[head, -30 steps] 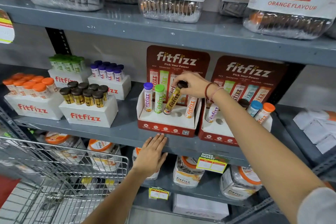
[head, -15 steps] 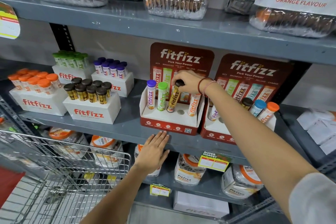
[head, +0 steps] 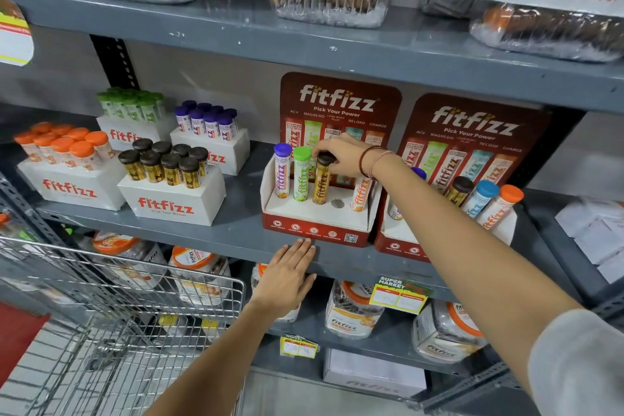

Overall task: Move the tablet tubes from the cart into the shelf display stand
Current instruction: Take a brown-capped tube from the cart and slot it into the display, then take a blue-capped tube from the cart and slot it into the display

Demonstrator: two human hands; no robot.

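Right hand (head: 341, 155) fingers clamping brown-cap tube (head: 322, 181), seating it in stand (head: 317, 213) — four slots filled, one hole (head: 337, 203) open. Left hand (head: 287, 277) flat, fingers together, bracing on shelf (head: 219, 230).

purple-cap tube (head: 418, 173) mostly hidden behind right forearm, orange tube (head: 360, 194) top covered by right wrist, jar (head: 261, 275) behind left hand (head: 287, 280), cart (head: 118, 331) cut off lower left, price tags (head: 398, 295) unreadable
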